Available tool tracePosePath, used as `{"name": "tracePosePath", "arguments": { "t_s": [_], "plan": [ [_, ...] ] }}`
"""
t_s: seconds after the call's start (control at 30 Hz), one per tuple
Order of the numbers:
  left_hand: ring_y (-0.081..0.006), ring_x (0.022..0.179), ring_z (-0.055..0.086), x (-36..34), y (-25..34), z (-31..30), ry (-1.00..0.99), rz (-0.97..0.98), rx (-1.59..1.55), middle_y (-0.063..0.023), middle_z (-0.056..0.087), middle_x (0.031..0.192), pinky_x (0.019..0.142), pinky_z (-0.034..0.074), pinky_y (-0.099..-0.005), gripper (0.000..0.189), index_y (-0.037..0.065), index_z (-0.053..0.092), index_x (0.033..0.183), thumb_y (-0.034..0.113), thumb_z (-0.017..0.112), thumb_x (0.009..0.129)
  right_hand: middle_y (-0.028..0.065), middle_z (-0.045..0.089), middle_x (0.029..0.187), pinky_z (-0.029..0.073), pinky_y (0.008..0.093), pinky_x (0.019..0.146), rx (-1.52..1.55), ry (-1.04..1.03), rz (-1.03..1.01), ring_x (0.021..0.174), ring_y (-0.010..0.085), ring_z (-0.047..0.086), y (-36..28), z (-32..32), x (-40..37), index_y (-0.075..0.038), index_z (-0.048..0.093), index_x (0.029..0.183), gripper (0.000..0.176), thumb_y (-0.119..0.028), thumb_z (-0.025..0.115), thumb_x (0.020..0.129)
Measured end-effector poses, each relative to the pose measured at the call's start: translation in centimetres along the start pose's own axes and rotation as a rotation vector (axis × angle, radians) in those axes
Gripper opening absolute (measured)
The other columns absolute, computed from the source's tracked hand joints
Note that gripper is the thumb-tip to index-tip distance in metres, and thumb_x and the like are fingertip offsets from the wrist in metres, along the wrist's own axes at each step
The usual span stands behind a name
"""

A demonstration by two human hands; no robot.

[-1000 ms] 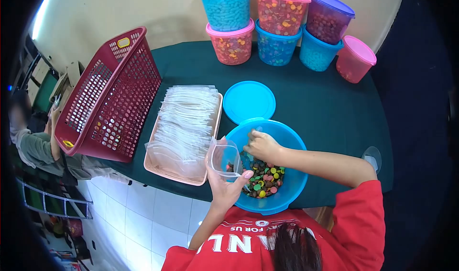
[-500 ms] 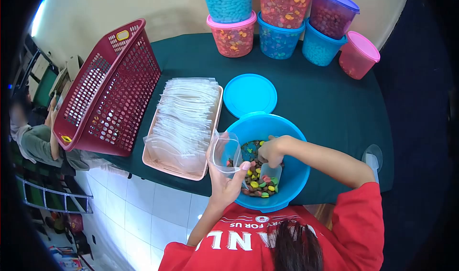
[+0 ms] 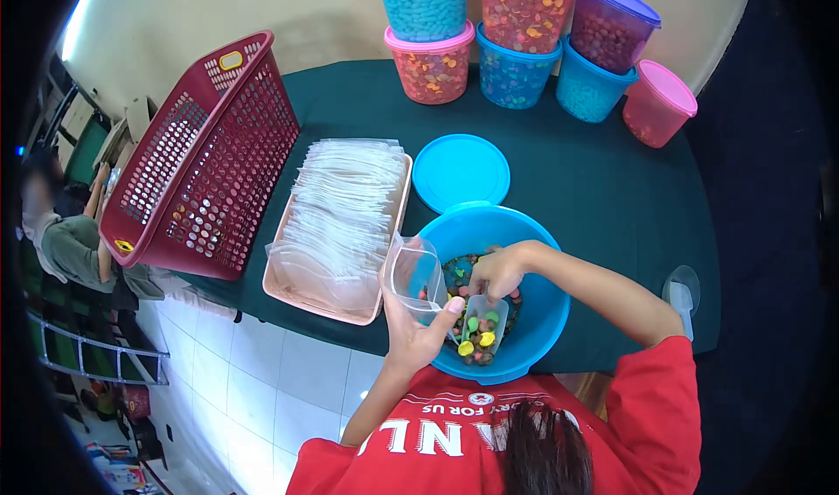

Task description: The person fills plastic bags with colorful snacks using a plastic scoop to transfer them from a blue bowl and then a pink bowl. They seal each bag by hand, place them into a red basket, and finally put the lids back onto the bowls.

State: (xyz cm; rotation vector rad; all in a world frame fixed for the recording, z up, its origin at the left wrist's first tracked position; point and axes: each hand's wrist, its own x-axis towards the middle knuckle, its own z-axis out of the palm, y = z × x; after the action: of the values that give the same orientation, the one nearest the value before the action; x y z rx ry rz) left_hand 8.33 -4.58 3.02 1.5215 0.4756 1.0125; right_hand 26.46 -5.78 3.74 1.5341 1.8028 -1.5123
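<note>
My left hand (image 3: 414, 333) holds a clear plastic bag (image 3: 413, 272) open at the left rim of a blue bowl (image 3: 544, 316). The bowl is part full of coloured candies (image 3: 461, 272). Inside the bowl my right hand (image 3: 498, 273) grips a small clear scoop (image 3: 479, 325) loaded with green, yellow and red candies. The scoop is just right of the bag's mouth and a little below it.
A pink tray (image 3: 398, 233) stacked with clear bags lies left of the bowl, with a tilted red basket (image 3: 201, 159) beyond it. A blue lid (image 3: 461, 172) lies behind the bowl. Several lidded candy tubs (image 3: 516, 36) stand at the back. Another person (image 3: 65, 233) sits far left.
My right hand went from the far side of the bowl to the near side, dug the scoop through the candies and lifted it out loaded. The bag stayed held open.
</note>
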Motion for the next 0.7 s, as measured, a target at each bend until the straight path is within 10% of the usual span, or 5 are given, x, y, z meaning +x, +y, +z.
{"name": "tracePosePath", "arguments": {
  "t_s": [0.37, 0.47, 0.7],
  "plan": [
    [-0.0252, 0.116, 0.033, -0.3, -0.3, -0.2, 0.102, 0.002, -0.039, -0.0164, 0.032, 0.123, 0.094, 0.029, -0.0373, 0.081, 0.002, 0.014, 0.13, 0.011, 0.063, 0.066, 0.0108, 0.058, 0.07, 0.042, 0.0314, 0.058, 0.214, 0.223, -0.178, 0.063, 0.0214, 0.054, 0.6, -1.6, -7.1, 0.001, 0.058, 0.094, 0.035, -0.017, 0.045, 0.067],
    [-0.0255, 0.111, 0.037, 0.0, -0.4, 0.0, 0.07, 0.033, 0.023, -0.016, 0.035, 0.118, 0.092, 0.032, -0.0372, 0.08, -0.001, 0.02, 0.127, 0.012, 0.067, 0.064, 0.0146, 0.055, 0.067, 0.042, 0.0327, 0.056, 0.171, 0.578, -0.404, 0.061, 0.0234, 0.053, -0.6, -2.4, -10.8, 0.003, 0.057, 0.091, 0.032, -0.014, 0.043, 0.068],
    [-0.0319, 0.105, 0.042, 0.6, 0.6, 0.6, -0.177, 0.104, 0.471, -0.0201, 0.039, 0.113, 0.087, 0.037, -0.0387, 0.089, -0.003, 0.027, 0.123, 0.024, 0.078, 0.055, 0.0164, 0.055, 0.061, 0.035, 0.0348, 0.066, -0.43, 1.029, 0.056, 0.058, 0.0289, 0.052, -5.1, -2.9, -14.4, 0.003, 0.06, 0.073, 0.025, -0.016, 0.045, 0.068]
  ]
}}
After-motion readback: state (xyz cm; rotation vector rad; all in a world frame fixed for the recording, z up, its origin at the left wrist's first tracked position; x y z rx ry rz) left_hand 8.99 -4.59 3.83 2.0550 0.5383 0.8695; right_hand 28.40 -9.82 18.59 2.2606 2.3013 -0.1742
